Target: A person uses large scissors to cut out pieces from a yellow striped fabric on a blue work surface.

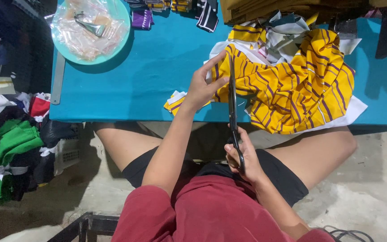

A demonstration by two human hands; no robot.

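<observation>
Here the long black-handled steel scissors [233, 96] run almost straight from near to far, handles toward the person's lap and blades reaching over the near edge of the teal-covered table [157, 62]. The right hand [242, 154] is closed around the handles, fingers through the loops, below the table edge. Whether the blades are parted or closed cannot be told, since they show only as one thin dark line.

The yellow fabric with purple and white stripes [301, 85] lies in a crumpled heap on the table, mostly to the right of the blades and a little farther away. Its left edge meets the blade line, so the scissors' long axis runs along that edge of the cloth rather than across the heap.

The left hand [203, 85] is just left of the blades, on the table, nearer the cloth than the right hand is. Its fingers pinch and hold up the cloth's left edge, the forefinger pointing away and the thumb touching the fabric beside the blades.

Below the left hand, a small striped offcut [174, 101] lies at the near edge of the table. Well apart, at the far left, a round teal plate [121, 42] holds clear plastic wrap.
</observation>
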